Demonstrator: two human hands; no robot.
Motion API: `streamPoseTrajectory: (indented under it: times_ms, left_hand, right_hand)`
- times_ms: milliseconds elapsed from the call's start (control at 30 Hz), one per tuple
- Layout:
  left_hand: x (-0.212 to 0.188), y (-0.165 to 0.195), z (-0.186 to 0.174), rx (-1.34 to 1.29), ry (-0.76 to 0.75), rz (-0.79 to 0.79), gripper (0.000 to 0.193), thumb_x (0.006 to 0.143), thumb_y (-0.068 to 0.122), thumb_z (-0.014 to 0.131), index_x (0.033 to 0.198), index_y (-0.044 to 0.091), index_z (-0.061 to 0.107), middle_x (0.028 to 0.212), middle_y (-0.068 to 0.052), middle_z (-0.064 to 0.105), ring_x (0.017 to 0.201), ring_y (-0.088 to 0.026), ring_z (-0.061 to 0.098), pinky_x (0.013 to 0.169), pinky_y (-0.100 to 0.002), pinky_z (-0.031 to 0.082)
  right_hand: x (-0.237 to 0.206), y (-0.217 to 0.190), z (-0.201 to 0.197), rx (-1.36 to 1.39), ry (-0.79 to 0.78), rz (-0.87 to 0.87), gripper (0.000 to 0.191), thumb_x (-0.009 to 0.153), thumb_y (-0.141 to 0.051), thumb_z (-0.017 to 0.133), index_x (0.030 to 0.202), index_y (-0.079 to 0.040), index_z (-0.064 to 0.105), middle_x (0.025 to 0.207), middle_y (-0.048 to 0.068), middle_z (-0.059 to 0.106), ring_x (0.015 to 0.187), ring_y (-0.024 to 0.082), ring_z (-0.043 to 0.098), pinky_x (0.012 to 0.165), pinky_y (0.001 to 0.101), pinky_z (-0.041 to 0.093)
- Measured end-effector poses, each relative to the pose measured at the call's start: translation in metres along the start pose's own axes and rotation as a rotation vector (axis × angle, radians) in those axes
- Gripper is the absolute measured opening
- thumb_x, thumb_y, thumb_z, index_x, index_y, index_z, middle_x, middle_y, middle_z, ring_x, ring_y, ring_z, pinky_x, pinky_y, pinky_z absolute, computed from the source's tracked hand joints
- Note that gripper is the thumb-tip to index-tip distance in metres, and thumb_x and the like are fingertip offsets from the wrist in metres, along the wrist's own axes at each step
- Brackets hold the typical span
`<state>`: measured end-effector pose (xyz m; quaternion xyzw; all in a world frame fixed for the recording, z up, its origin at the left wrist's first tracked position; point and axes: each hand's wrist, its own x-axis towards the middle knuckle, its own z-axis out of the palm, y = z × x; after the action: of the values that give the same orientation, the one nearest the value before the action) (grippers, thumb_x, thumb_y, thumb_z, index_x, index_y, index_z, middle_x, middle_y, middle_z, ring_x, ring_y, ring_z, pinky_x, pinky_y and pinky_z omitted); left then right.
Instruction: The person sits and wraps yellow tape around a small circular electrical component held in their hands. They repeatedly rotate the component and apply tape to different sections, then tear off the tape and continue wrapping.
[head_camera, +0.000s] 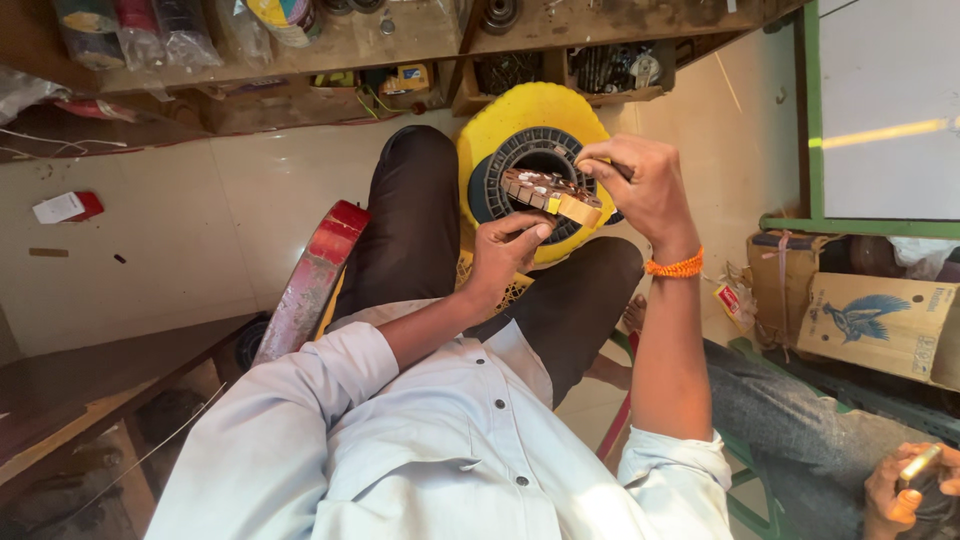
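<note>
Head view: our left hand (505, 250) grips the brown coil (550, 192) at six o'clock; the right hand (640, 185) pinches its two-o'clock edge; we keep both grips firm.

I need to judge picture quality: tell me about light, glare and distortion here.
Head view: warm daylight, glare streak on the green-framed panel; wide-angle lens bends the shelf; left hand, right hand and the dark ring part are sharp; the bottom-left corner is dark.
</note>
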<state>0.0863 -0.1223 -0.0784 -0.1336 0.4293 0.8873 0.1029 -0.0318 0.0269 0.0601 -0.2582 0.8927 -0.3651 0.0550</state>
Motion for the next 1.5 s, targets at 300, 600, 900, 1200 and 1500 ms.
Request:
streamPoseTrajectory:
  times_ms: [300,600,900,1200,1500]
  left_hand:
    - [0.016,0.001,0.015,0.086,0.195,-0.11,0.02,0.091,0.016,0.077,0.096,-0.002,0.072,0.072,-0.002,0.065,0.049,-0.006,0.051,0.047,-0.026,0.043]
    - [0.03,0.002,0.023,0.144,0.236,-0.013,0.016,0.09,0.015,0.077,0.094,0.0,0.074,0.081,0.002,0.069,0.068,-0.004,0.052,0.061,-0.025,0.042]
    - [0.028,-0.007,0.021,0.134,0.253,-0.081,0.017,0.089,0.016,0.077,0.093,0.0,0.075,0.078,0.0,0.066,0.062,-0.007,0.045,0.057,-0.027,0.038]
    - [0.001,-0.005,-0.004,0.585,0.112,0.356,0.009,0.097,0.01,0.073,0.104,0.007,0.076,0.094,-0.006,0.067,0.071,-0.015,0.058,0.065,-0.029,0.047]
    - [0.007,0.026,-0.036,0.925,-0.351,1.052,0.019,0.091,0.02,0.078,0.105,0.01,0.07,0.107,-0.003,0.071,0.082,-0.02,0.07,0.071,-0.031,0.055]
  right_hand:
    - [0.0,0.065,0.03,0.028,0.068,0.213,0.012,0.094,-0.009,0.074,0.101,0.0,0.076,0.088,0.013,0.075,0.074,0.017,0.07,0.068,0.0302,0.054]
    - [-0.052,0.066,0.005,0.108,0.299,0.406,0.014,0.099,-0.01,0.074,0.106,0.002,0.074,0.092,0.004,0.075,0.085,0.007,0.066,0.078,0.0242,0.054]
    - [-0.109,-0.031,0.01,-0.009,0.23,0.377,0.018,0.091,0.003,0.069,0.106,-0.001,0.077,0.092,0.01,0.077,0.083,0.014,0.073,0.077,0.0275,0.056]
    - [-0.111,-0.025,0.128,-0.201,0.431,0.16,0.02,0.089,0.005,0.066,0.106,-0.001,0.075,0.093,0.018,0.072,0.082,0.034,0.073,0.073,0.0387,0.057]
    - [-0.121,-0.079,0.057,-0.244,0.251,0.189,0.012,0.088,-0.004,0.074,0.1,-0.007,0.074,0.085,0.013,0.067,0.076,0.032,0.067,0.068,0.0386,0.052]
